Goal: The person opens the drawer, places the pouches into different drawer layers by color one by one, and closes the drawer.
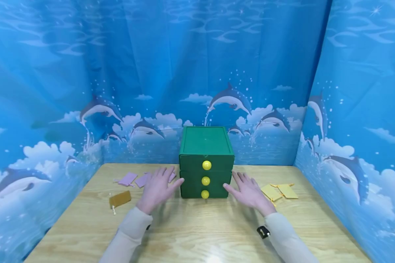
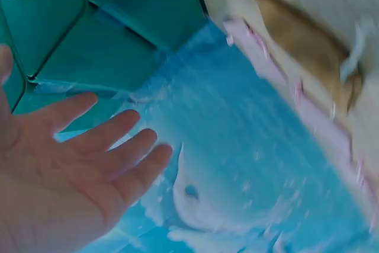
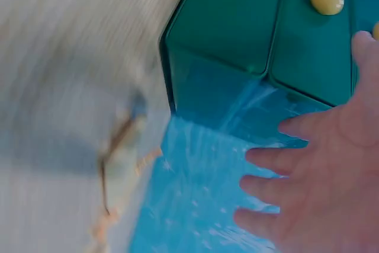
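A green box of three stacked drawers (image 1: 204, 140) stands at the back of the table, each drawer front bearing a round yellow knob (image 1: 206, 165). My left hand (image 1: 157, 189) is held at its left side, fingers spread and straight, palm facing the box in the left wrist view. On the opposite side, my right hand (image 1: 249, 190) has its fingers extended too, thumb near the box's front right edge. Neither hand holds anything. All three drawers are closed. Beyond the left hand lie small purple pouches (image 1: 127, 179), partly hidden by its fingers.
A brown drawstring pouch (image 1: 120, 198) lies on the wooden table (image 1: 191, 230) left of the left hand. Two yellow pouches (image 1: 288, 191) with orange cords lie right of the right hand. A blue dolphin-print curtain (image 1: 151, 73) hangs behind and along the sides.
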